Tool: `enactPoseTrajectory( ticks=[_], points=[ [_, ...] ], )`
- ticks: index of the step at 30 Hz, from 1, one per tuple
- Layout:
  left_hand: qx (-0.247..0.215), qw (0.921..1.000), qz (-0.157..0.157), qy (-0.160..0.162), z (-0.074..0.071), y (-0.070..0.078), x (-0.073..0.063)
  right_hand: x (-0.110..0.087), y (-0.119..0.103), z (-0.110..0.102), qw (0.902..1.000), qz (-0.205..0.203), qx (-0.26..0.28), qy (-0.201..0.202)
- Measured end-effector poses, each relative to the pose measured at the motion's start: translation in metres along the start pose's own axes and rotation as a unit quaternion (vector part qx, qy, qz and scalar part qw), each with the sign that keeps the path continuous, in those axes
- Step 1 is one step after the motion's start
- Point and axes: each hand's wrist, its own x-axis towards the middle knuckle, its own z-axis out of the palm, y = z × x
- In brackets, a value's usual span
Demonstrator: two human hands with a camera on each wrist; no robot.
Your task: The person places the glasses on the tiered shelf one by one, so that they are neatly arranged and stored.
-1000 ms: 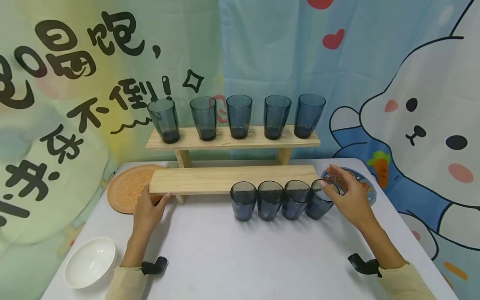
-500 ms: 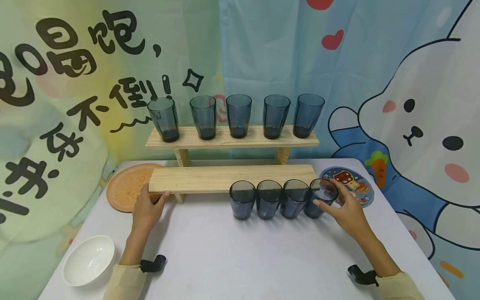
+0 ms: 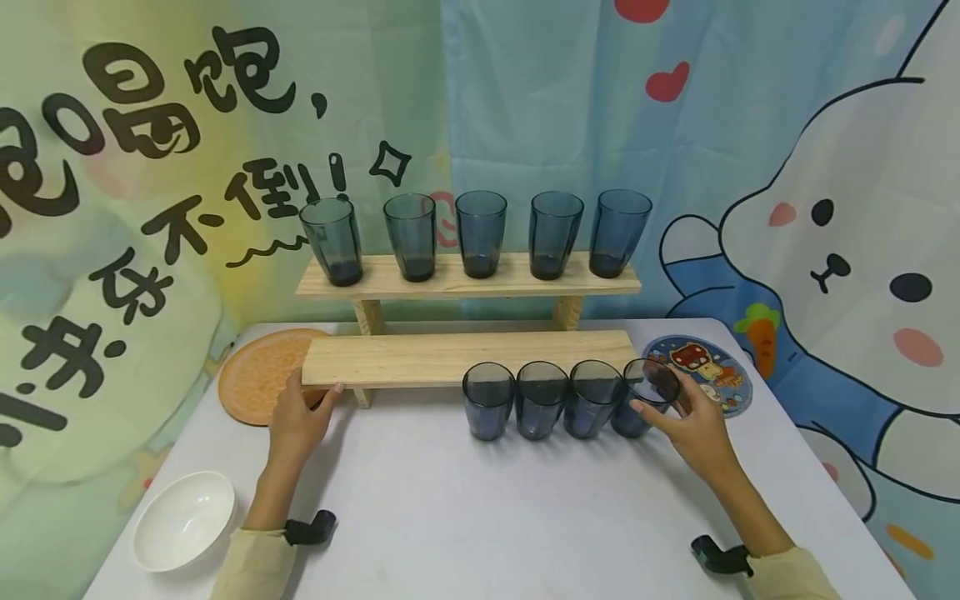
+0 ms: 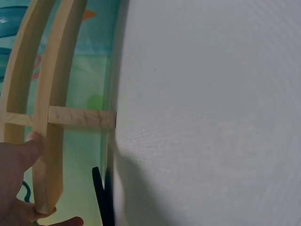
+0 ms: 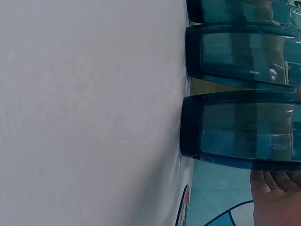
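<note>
A two-tier wooden shelf (image 3: 420, 358) stands at the back of the table. My left hand (image 3: 296, 425) grips the left end of its lower board; in the left wrist view the thumb (image 4: 30, 149) lies on the board's front edge. Several smoky blue drinking glasses stand upright in a row on the table before the shelf's right half. My right hand (image 3: 693, 429) holds the rightmost drinking glass (image 3: 628, 417), thumb at the front and fingers round its right side. In the right wrist view that glass's base (image 5: 192, 127) meets the table; the fingers are partly hidden.
Several more blue glasses (image 3: 480, 237) stand spaced along the upper board (image 3: 450, 287). An orange round mat (image 3: 255, 379) lies at the back left, a blue patterned round mat (image 3: 708, 367) at the back right. A white bowl (image 3: 183, 521) sits at the front left.
My right hand has come down from above the rightmost glass's rim and closed round its side. My left hand keeps its place on the shelf.
</note>
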Motion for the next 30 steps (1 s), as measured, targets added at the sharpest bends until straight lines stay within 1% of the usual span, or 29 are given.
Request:
enactPoseTrajectory(
  ticks=[11, 17, 20, 24, 30],
  points=[
    [-0.002, 1.0, 0.007, 0.003, 0.001, -0.001, 0.001, -0.004, -0.009, -0.006, 0.9998, 0.008, -0.02, 0.0],
    [-0.001, 0.9999, 0.012, 0.007, 0.0, 0.001, 0.001, -0.002, -0.027, -0.021, 0.9996, 0.012, -0.024, 0.001],
    [-0.001, 0.9999, 0.012, 0.006, -0.001, 0.001, 0.001, 0.004, -0.039, -0.031, 0.9994, 0.004, -0.031, 0.01],
    [-0.001, 0.9999, 0.011, 0.007, 0.0, 0.0, 0.001, 0.016, -0.054, -0.042, 0.9982, -0.012, -0.05, 0.03],
    [-0.001, 0.9999, 0.008, 0.011, 0.001, 0.0, 0.001, 0.039, -0.069, -0.048, 0.9969, -0.033, -0.058, 0.041]
  ],
)
